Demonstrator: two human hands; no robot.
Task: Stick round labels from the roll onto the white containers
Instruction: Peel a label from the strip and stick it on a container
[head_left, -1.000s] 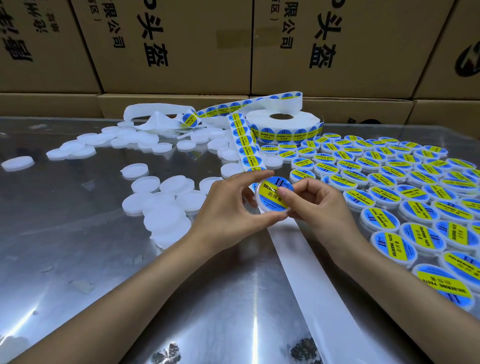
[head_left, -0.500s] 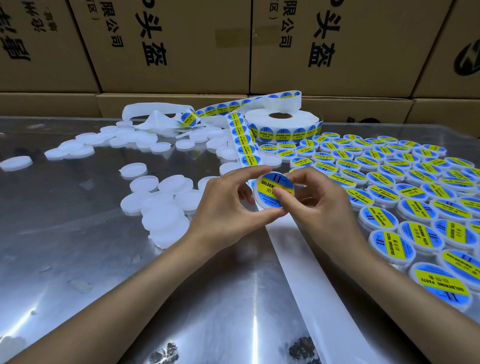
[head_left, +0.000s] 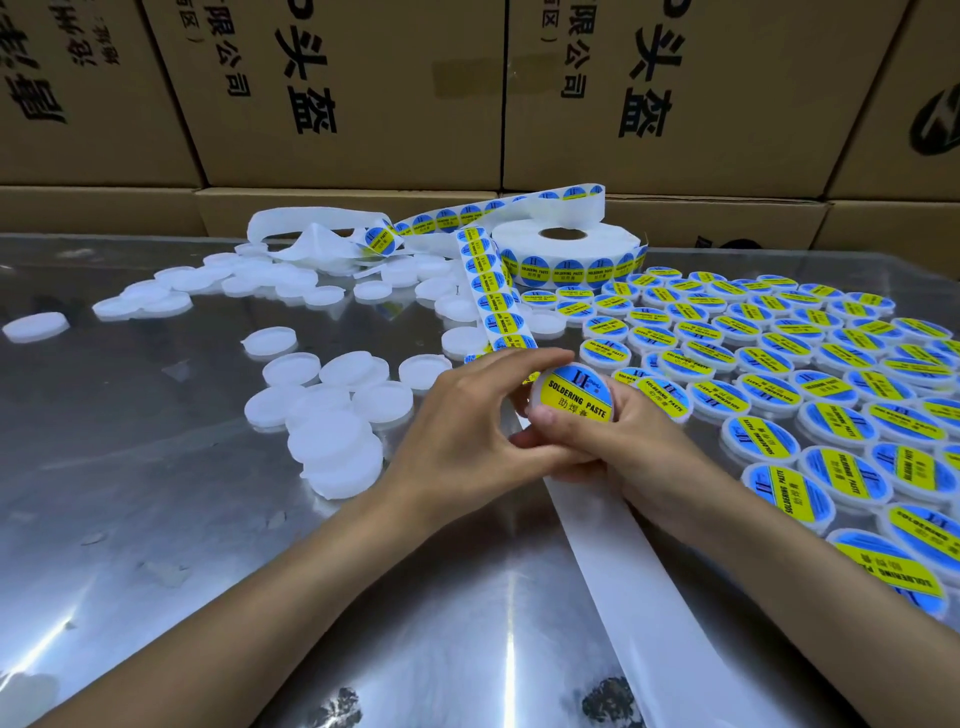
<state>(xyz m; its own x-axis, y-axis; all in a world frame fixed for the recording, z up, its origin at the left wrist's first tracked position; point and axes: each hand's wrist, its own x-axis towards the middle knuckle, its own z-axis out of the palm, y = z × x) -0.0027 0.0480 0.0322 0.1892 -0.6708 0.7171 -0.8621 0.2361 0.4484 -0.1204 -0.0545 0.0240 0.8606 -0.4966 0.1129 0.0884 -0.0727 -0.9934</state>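
Holding item 1, a white container (head_left: 571, 397) with its blue-and-yellow round label (head_left: 577, 396) already on top, face tilted toward the camera, raised just above the metal table (head_left: 156, 519) near its middle.

- Left hand (head_left: 467, 431): fingers curled over the container's upper-left rim, gripping it.
- Right hand (head_left: 618, 441): thumb pressed at the label's lower-left edge, fingers cupped beneath and behind; also gripping. Both hands touch the item; the right sits on the side of the finished stock.
- Labelled containers (head_left: 779, 374): packed rows to the right of the hands, nearest ones just beside the right hand. Judged set-down spot: the near-left edge of that group, a short move rightward.
- Plain containers (head_left: 332, 410): loose pile left of the hands, nearer the left hand; judged source of the next piece.
- Label strip (head_left: 496, 291): runs from the roll (head_left: 566, 254) at the back toward the hands, ending just behind them.
- Spent backing paper (head_left: 649, 587): trails under the hands toward the near edge.
- Cardboard boxes (head_left: 363, 88): stacked behind the table.
- Open room: bare metal in front and to the near left.
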